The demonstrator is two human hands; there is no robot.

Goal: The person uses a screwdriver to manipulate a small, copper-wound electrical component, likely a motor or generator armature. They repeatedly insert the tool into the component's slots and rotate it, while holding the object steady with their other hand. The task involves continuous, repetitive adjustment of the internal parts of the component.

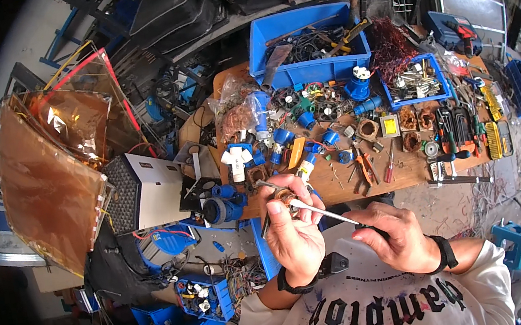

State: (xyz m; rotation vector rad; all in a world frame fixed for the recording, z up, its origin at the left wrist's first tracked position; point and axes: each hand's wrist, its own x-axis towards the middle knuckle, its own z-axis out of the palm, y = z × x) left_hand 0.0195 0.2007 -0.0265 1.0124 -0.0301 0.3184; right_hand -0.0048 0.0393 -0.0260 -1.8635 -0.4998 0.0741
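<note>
In front of my chest, my left hand [297, 240] is closed around a small metal part with copper windings [284, 197], which looks like a motor core. My right hand [400, 236] grips the dark handle of a screwdriver [328, 213]. Its long steel shaft slants up to the left, and the tip reaches the copper windings between my left fingers. Whether the tip is under the wire or only touching it cannot be made out. My left fingers hide much of the part.
Beyond my hands, a wooden table [342, 184] carries blue plug housings [283, 136], pliers [364, 167] and another screwdriver [390, 164]. A large blue crate [311, 71] and a shallow blue tray [419, 99] stand at its back. Blue bins [202, 296] sit at lower left.
</note>
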